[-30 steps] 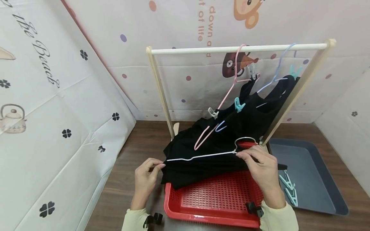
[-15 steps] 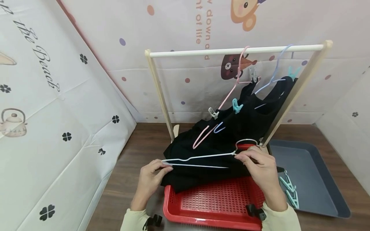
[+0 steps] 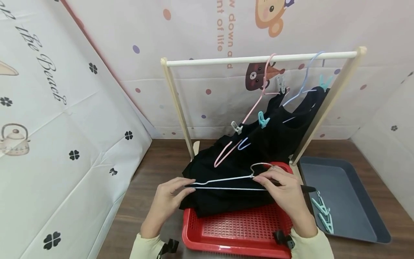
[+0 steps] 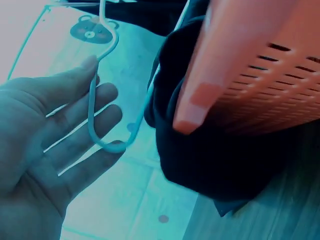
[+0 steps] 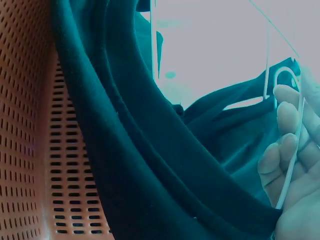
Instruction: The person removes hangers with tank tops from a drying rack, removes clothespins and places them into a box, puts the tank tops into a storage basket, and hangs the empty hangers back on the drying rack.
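Observation:
A white hanger (image 3: 223, 179) lies level across a black garment (image 3: 223, 203). My left hand (image 3: 166, 198) holds the hanger's left end; in the left wrist view the thumb presses the bare loop against the fingers. My right hand (image 3: 286, 189) pinches the hanger just below its hook, and in the right wrist view its fingers (image 5: 287, 117) lie along the wire. Black cloth extends past the right hand; the hanger's right end is hidden there. Beneath the garment sits a red perforated basket (image 3: 237, 248), part of its back covered by cloth.
Behind stands a rack with a white rail (image 3: 220, 61). A pink hanger (image 3: 253, 108) and a blue hanger (image 3: 305, 77) hang on it with black clothes, fixed by clips (image 3: 263, 119). At the right, a grey tray (image 3: 352, 205) holds mint clothespins (image 3: 325, 216).
The hanger's lower bar has come into view over the cloth, and its left end is now clear of the fabric. My right hand and the hook have shifted left, nearer the left hand.

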Tool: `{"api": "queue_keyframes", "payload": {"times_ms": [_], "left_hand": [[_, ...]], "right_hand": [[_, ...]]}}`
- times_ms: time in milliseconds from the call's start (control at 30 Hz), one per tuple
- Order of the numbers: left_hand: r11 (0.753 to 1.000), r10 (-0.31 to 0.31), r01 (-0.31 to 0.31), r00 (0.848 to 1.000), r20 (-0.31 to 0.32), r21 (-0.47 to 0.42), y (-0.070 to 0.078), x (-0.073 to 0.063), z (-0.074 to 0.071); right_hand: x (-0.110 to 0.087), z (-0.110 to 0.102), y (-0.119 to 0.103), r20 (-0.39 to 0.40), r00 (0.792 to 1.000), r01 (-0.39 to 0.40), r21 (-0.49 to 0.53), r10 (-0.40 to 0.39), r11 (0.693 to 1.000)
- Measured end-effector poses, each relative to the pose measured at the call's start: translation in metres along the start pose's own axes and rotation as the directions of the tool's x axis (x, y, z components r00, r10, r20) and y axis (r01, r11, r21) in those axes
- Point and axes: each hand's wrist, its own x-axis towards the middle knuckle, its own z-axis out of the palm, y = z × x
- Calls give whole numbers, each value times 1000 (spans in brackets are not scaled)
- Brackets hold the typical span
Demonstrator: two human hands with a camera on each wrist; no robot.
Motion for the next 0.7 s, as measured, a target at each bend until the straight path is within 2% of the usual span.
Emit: {"api": "queue_keyframes", "payload": {"times_ms": [133, 233, 367, 433, 500, 533, 567, 633, 700], "left_hand": [[999, -6, 9, 996, 84, -35, -4, -1, 8], [999, -22, 28, 993, 119, -42, -7, -3, 14], [999, -18, 20, 996, 91, -28, -9, -6, 20], [1000, -10, 11, 997, 74, -19, -9, -6, 21], [1000, -10, 11, 998, 65, -14, -9, -6, 22], [1000, -11, 12, 998, 61, -10, -8, -6, 22], [1000, -13, 14, 998, 56, -8, -8, -6, 22], [1000, -21, 22, 999, 48, -3, -8, -7, 22], [999, -32, 33, 999, 43, 0, -9, -8, 21]], "right_hand": [[0, 4, 1, 23, 998, 52, 18, -52, 998], [0, 4, -1, 62, 997, 44, -6, -43, 999], [0, -13, -11, 129, 989, -50, -159, 71, 986], [-1, -29, -17, 136, 980, -108, -256, 146, 961], [-3, -48, -21, 135, 965, -165, -352, 224, 921], [-4, -58, -22, 138, 952, -203, -384, 274, 901], [-5, -68, -22, 151, 929, -252, -414, 339, 875], [-9, -85, -19, 184, 869, -330, -475, 459, 816], [-13, -96, -14, 211, 814, -384, -502, 541, 775]]}}
